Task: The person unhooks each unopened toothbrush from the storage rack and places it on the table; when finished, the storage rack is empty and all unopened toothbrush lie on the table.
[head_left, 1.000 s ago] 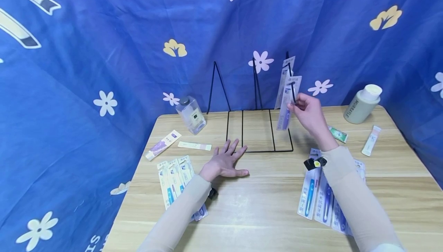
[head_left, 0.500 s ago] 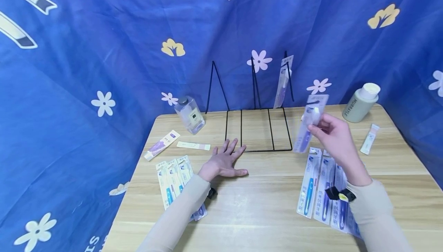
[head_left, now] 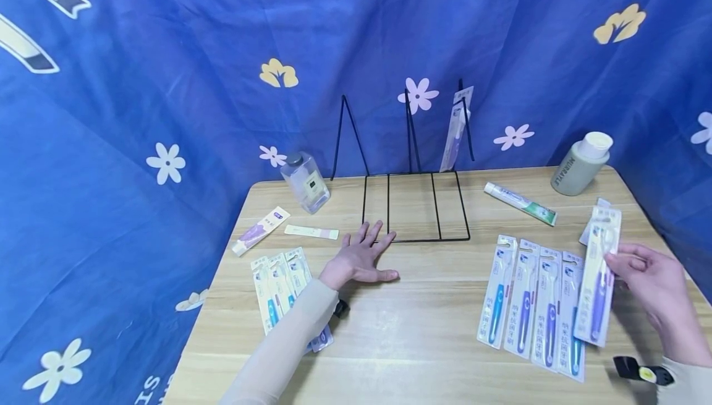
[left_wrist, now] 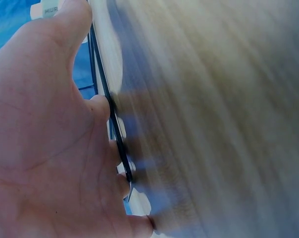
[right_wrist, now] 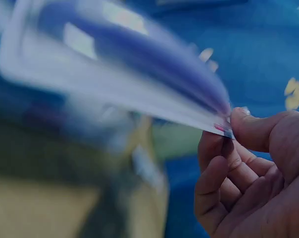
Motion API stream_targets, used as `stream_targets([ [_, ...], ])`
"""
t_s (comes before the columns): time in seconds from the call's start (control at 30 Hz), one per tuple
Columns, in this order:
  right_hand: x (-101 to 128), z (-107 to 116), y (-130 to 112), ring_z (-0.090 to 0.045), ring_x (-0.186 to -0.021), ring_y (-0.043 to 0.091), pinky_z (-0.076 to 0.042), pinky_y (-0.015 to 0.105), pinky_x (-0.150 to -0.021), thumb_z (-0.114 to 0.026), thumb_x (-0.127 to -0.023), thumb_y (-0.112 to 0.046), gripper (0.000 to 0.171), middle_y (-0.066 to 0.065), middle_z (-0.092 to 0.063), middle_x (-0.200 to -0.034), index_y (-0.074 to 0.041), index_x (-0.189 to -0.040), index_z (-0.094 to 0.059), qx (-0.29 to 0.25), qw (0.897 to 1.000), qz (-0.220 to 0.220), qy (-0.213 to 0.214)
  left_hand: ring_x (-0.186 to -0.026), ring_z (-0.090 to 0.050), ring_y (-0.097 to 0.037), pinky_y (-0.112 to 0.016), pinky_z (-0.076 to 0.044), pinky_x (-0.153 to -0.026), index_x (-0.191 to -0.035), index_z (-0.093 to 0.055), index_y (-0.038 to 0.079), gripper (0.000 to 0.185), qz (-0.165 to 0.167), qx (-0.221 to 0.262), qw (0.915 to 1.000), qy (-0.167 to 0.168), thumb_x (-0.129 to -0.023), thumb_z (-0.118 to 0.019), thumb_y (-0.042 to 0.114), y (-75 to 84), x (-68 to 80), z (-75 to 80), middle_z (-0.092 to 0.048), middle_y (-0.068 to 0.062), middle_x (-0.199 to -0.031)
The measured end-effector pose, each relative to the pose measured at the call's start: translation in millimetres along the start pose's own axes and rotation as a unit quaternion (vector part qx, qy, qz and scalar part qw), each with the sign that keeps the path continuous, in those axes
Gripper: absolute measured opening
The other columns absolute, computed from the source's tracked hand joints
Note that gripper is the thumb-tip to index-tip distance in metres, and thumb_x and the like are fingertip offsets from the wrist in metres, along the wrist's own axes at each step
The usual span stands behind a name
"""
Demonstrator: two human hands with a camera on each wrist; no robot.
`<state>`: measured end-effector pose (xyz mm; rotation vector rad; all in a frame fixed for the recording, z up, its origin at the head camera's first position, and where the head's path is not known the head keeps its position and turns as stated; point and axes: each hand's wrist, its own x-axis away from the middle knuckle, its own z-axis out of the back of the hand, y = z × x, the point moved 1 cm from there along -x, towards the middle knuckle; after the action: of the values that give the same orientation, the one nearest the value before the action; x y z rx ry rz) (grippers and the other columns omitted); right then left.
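My right hand (head_left: 656, 281) pinches the edge of a packaged purple toothbrush (head_left: 599, 294) between thumb and fingers, at the right end of a row of packaged toothbrushes (head_left: 523, 306). In the right wrist view the pack (right_wrist: 139, 74) slants up and left from the fingertips, blurred. My left hand (head_left: 364, 260) lies with fingers spread on the front bar of a black wire rack (head_left: 439, 207); the left wrist view shows its fingertips along the bar. Another packaged toothbrush (head_left: 455, 133) hangs on the rack's right upright.
Packaged toothbrushes (head_left: 280, 287) lie partly under the left forearm. Toothpaste tubes (head_left: 260, 232) (head_left: 520, 203), a slim sachet (head_left: 311, 232), a clear bottle (head_left: 306, 183) and a grey-green bottle (head_left: 581, 165) stand or lie around the rack. A blue curtain (head_left: 222, 83) backs the table.
My right hand has taken the purple toothbrush pack off the rack's right upright and carried it right and toward me, over the right-hand row. The left hand has stayed in place.
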<state>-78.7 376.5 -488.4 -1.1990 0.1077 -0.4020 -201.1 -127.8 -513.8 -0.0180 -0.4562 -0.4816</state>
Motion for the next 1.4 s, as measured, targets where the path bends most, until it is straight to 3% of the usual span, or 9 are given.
stream_targets([
  [0.03,-1,4,10,-0.059,-0.063,-0.008,-0.05,0.02,-0.053,-0.062,-0.1,-0.016,0.007,-0.031,-0.066,-0.07,-0.018,-0.104,-0.068,0.024,1.0,-0.019,-0.004,-0.159,0.006,-0.035,-0.071,-0.012,-0.122,-0.163,-0.001,0.041,0.101,0.0,0.0,1.0,0.001,-0.084,-0.043,0.088,-0.3,-0.2,0.1,0.014,0.0,-0.172],
  [0.1,-2,11,27,-0.058,-0.064,-0.008,-0.05,0.021,-0.054,-0.059,-0.102,-0.023,0.028,-0.029,-0.065,-0.07,-0.002,-0.119,-0.065,0.094,0.994,-0.047,-0.013,-0.159,0.006,-0.035,-0.071,-0.012,-0.122,-0.163,-0.001,0.041,0.101,0.0,-0.001,1.0,0.001,-0.084,-0.043,0.088,-0.8,-0.6,0.4,0.014,0.0,-0.172],
  [0.2,-3,15,46,-0.058,-0.065,-0.005,-0.051,0.023,-0.055,-0.055,-0.104,-0.03,0.058,-0.021,-0.067,-0.072,0.017,-0.136,-0.048,0.16,0.984,-0.076,-0.033,-0.159,0.006,-0.035,-0.071,-0.012,-0.122,-0.163,-0.001,0.041,0.102,0.0,-0.002,1.0,0.001,-0.084,-0.043,0.088,-1.0,-1.0,0.5,0.014,0.0,-0.172],
  [0.4,-1,9,69,-0.06,-0.065,0.004,-0.053,0.027,-0.055,-0.057,-0.102,-0.028,0.059,-0.008,-0.067,-0.076,0.018,-0.137,-0.046,0.16,0.978,-0.116,-0.065,-0.159,0.006,-0.035,-0.071,-0.013,-0.122,-0.163,-0.001,0.041,0.101,0.0,-0.004,1.0,0.0,-0.084,-0.042,0.088,-0.3,-1.3,-0.2,0.014,0.0,-0.172],
  [0.67,1,7,64,-0.062,-0.063,0.006,-0.055,0.027,-0.054,-0.067,-0.097,-0.028,0.055,-0.005,-0.067,-0.074,0.016,-0.127,-0.055,0.177,0.974,-0.126,-0.064,-0.159,0.006,-0.035,-0.071,-0.013,-0.122,-0.163,0.0,0.041,0.101,0.002,-0.007,1.0,0.001,-0.084,-0.042,0.088,0.4,-0.2,0.1,0.014,0.0,-0.172],
  [0.97,2,11,56,-0.061,-0.063,0.013,-0.046,0.026,-0.052,-0.072,-0.092,-0.036,0.041,-0.003,-0.067,-0.066,0.005,-0.094,-0.07,0.273,0.951,-0.122,-0.083,-0.16,0.005,-0.036,-0.07,-0.013,-0.122,-0.163,-0.001,0.04,0.1,0.002,-0.006,1.0,0.002,-0.085,-0.044,0.087,2.8,1.3,1.2,0.013,-0.001,-0.173],
  [1.1,-1,15,44,-0.058,-0.066,0.017,-0.042,0.03,-0.058,-0.069,-0.092,-0.042,0.045,0.0,-0.066,-0.068,0.002,-0.091,-0.07,0.314,0.937,-0.128,-0.085,-0.159,0.006,-0.035,-0.071,-0.012,-0.122,-0.163,-0.001,0.04,0.1,-0.006,-0.003,1.0,0.001,-0.085,-0.043,0.087,4.3,0.4,1.7,0.013,-0.001,-0.172],
  [1.23,-12,11,14,-0.059,-0.075,0.026,-0.037,0.033,-0.062,-0.064,-0.095,-0.051,0.056,0.013,-0.068,-0.081,0.004,-0.1,-0.07,0.348,0.933,-0.074,-0.055,-0.159,0.006,-0.035,-0.071,-0.012,-0.122,-0.163,-0.001,0.041,0.1,-0.006,-0.003,1.0,-0.001,-0.085,-0.042,0.087,3.9,0.1,1.2,0.014,-0.001,-0.172],
  [1.4,-40,-23,-43,-0.064,-0.088,0.037,-0.046,0.037,-0.065,-0.063,-0.097,-0.05,0.056,0.028,-0.07,-0.105,0.004,-0.113,-0.067,0.302,0.951,0.065,-0.031,-0.16,0.006,-0.035,-0.07,-0.012,-0.122,-0.163,-0.001,0.041,0.101,0.001,-0.005,1.0,-0.001,-0.084,-0.043,0.088,1.1,1.9,1.0,0.014,0.0,-0.172],
])
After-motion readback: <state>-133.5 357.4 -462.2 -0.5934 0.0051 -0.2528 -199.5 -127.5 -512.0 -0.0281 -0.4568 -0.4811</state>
